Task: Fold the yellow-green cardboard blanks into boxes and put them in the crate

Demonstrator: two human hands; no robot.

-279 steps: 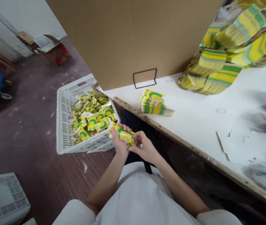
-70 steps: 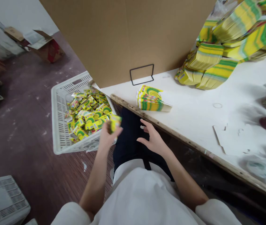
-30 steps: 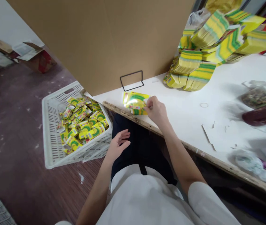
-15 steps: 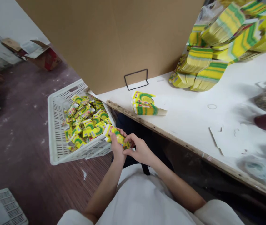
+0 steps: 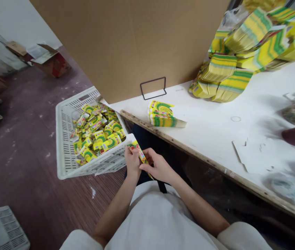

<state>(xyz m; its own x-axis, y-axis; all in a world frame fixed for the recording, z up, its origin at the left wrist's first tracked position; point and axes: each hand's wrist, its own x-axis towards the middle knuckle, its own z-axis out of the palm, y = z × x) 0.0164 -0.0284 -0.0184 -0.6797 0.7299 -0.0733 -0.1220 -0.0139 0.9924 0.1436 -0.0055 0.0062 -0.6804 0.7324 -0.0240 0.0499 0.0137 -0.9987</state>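
A small yellow and green printed carton (image 5: 141,155) is held between my two hands, in front of my body. Its narrow printed side faces up, and a white flap stands out at its far end. My left hand (image 5: 132,161) is closed around the carton's left side, thumb on top. From the right, my right hand (image 5: 159,165) pinches the near part with thumb and curled fingers. Just beyond my left hand, a white plastic crate (image 5: 66,166) holds many similar cartons (image 5: 99,139). A stack of flat cartons (image 5: 164,114) lies on the white table (image 5: 204,135).
Bundles of flat cartons (image 5: 227,73) are piled at the table's back right. A large brown cardboard panel (image 5: 137,45) stands behind a black wire frame (image 5: 153,88). Plastic bags (image 5: 287,187) sit at the right. Another crate (image 5: 3,229) is on the floor at lower left.
The carton in my hands has turned from its broad face to its narrow side, and its white end flap now points up and away. The view has shifted slightly.
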